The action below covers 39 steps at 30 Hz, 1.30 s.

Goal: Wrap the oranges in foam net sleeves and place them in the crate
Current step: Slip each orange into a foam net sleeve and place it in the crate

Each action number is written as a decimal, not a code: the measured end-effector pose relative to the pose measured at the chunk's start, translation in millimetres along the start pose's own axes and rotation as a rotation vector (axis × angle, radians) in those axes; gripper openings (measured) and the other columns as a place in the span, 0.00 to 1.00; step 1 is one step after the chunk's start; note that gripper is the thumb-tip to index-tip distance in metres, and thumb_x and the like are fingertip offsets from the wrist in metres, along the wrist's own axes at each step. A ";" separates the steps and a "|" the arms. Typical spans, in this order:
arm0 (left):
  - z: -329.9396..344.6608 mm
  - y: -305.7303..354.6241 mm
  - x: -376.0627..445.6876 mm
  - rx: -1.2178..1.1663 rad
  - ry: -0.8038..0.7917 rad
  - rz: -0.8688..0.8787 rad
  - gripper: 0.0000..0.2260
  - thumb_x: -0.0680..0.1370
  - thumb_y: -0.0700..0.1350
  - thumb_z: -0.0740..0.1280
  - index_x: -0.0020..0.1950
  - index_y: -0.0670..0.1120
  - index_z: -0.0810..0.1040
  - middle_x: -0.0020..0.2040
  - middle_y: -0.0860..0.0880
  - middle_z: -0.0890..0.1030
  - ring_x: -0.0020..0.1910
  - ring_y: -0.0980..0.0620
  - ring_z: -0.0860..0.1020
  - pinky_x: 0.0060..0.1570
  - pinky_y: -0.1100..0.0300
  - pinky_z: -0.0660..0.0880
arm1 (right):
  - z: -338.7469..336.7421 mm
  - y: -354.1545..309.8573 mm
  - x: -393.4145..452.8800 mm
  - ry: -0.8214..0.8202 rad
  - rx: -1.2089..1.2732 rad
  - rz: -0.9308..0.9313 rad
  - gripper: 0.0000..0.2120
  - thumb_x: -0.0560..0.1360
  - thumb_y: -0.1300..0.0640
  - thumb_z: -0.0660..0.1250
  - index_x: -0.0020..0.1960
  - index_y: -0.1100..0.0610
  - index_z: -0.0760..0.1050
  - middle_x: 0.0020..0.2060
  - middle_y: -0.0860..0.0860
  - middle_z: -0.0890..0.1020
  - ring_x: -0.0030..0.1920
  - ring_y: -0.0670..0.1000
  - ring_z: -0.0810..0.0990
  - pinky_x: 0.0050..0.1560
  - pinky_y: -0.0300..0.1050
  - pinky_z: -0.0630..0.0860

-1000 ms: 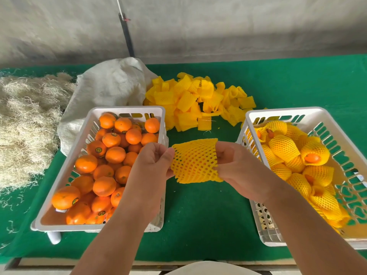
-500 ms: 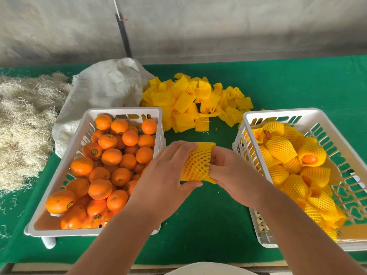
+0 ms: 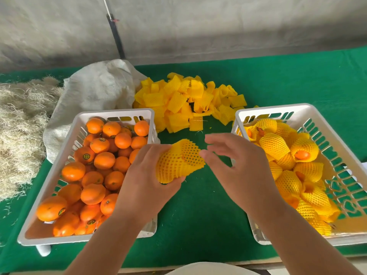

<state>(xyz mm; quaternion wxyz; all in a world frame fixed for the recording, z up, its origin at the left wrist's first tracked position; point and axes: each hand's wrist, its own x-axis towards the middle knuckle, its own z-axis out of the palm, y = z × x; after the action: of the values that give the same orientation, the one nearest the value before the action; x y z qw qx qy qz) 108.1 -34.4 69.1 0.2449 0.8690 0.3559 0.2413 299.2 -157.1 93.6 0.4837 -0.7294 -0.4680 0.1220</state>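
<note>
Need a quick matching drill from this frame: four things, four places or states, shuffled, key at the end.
Things:
1. foam net sleeve
2. bare oranges
3. wrapped oranges
4. right hand

Places or states:
A. in the crate on the right
B. held in the left hand
C. open, holding nothing
D. in the crate on the left

Pairs: 1-B, 2-D, 3-A, 4-C

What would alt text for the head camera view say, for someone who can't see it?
A person's left hand holds a yellow foam net sleeve over a green table, with the open right hand beside it. A white crate of bare oranges sits left; a crate of wrapped oranges sits right.
</note>
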 end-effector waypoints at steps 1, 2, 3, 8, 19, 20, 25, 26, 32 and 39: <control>-0.4 -0.3 -0.5 -0.013 -0.008 0.001 0.33 0.70 0.57 0.82 0.71 0.62 0.71 0.63 0.66 0.70 0.59 0.68 0.70 0.50 0.70 0.69 | -0.5 2.6 0.0 -0.061 0.016 0.019 0.32 0.73 0.28 0.70 0.74 0.36 0.72 0.68 0.33 0.78 0.67 0.35 0.77 0.66 0.46 0.78; -0.1 1.1 -1.2 -0.026 -0.021 0.011 0.33 0.71 0.56 0.82 0.72 0.63 0.71 0.64 0.66 0.70 0.63 0.69 0.69 0.51 0.70 0.70 | 0.5 5.0 0.0 -0.154 0.039 0.059 0.40 0.70 0.24 0.70 0.78 0.31 0.62 0.74 0.32 0.70 0.74 0.38 0.71 0.70 0.50 0.74; 0.7 4.7 -1.4 -0.041 -0.041 0.027 0.33 0.71 0.55 0.81 0.72 0.64 0.71 0.65 0.67 0.70 0.65 0.71 0.68 0.51 0.71 0.70 | 2.2 7.9 0.2 -0.259 0.062 0.106 0.47 0.66 0.22 0.72 0.79 0.27 0.53 0.78 0.32 0.64 0.77 0.40 0.67 0.72 0.53 0.71; 17.2 28.9 4.4 -0.035 -0.179 0.121 0.36 0.74 0.55 0.77 0.75 0.71 0.63 0.67 0.71 0.66 0.68 0.69 0.65 0.56 0.68 0.70 | 4.1 34.2 1.5 -0.487 0.271 0.252 0.41 0.67 0.31 0.79 0.75 0.32 0.66 0.62 0.40 0.80 0.61 0.45 0.82 0.58 0.52 0.85; 64.6 63.9 28.8 -0.066 -0.224 0.035 0.42 0.72 0.65 0.75 0.80 0.74 0.55 0.71 0.83 0.59 0.67 0.71 0.72 0.65 0.58 0.71 | -41.8 93.1 -4.0 -0.119 0.576 0.610 0.33 0.63 0.39 0.83 0.65 0.41 0.79 0.56 0.45 0.86 0.57 0.50 0.86 0.52 0.50 0.86; 67.2 57.0 31.7 -0.005 -0.227 0.032 0.41 0.73 0.67 0.72 0.80 0.74 0.53 0.74 0.81 0.58 0.70 0.67 0.70 0.69 0.53 0.70 | -50.2 103.8 -4.6 -0.030 0.640 0.670 0.33 0.61 0.39 0.84 0.64 0.42 0.80 0.56 0.45 0.87 0.57 0.50 0.87 0.51 0.50 0.87; 74.6 -34.5 30.8 0.468 -0.229 -0.178 0.42 0.72 0.69 0.71 0.81 0.53 0.63 0.81 0.46 0.63 0.81 0.40 0.62 0.73 0.31 0.68 | -106.4 169.7 1.2 0.406 0.693 0.953 0.52 0.61 0.36 0.85 0.79 0.45 0.67 0.62 0.38 0.76 0.54 0.50 0.83 0.53 0.53 0.87; 77.0 -57.2 23.7 0.557 -0.225 -0.227 0.44 0.70 0.67 0.75 0.81 0.51 0.64 0.81 0.43 0.61 0.80 0.36 0.61 0.71 0.28 0.68 | -116.2 184.1 5.9 0.439 0.664 1.012 0.56 0.62 0.34 0.83 0.82 0.45 0.62 0.66 0.40 0.73 0.54 0.51 0.82 0.56 0.55 0.86; 114.1 -147.0 -22.6 0.633 -0.209 -0.497 0.62 0.58 0.53 0.87 0.85 0.53 0.55 0.71 0.34 0.73 0.65 0.30 0.75 0.60 0.31 0.77 | -138.9 248.4 64.3 0.478 0.503 1.040 0.51 0.67 0.32 0.80 0.81 0.50 0.63 0.69 0.51 0.74 0.62 0.57 0.79 0.48 0.50 0.86; 144.6 -163.6 -40.2 0.712 -0.304 -0.311 0.11 0.73 0.36 0.79 0.52 0.42 0.81 0.50 0.31 0.80 0.44 0.34 0.81 0.40 0.42 0.76 | -131.4 283.6 115.4 0.404 0.407 1.008 0.47 0.73 0.36 0.77 0.83 0.51 0.58 0.44 0.48 0.81 0.35 0.50 0.89 0.41 0.52 0.88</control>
<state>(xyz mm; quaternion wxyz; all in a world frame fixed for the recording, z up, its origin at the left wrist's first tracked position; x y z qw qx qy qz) 86.7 1.8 -148.9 0.0126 0.8611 0.5038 -0.0677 603.7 -169.0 -41.2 0.5763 -0.7633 0.0716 0.2832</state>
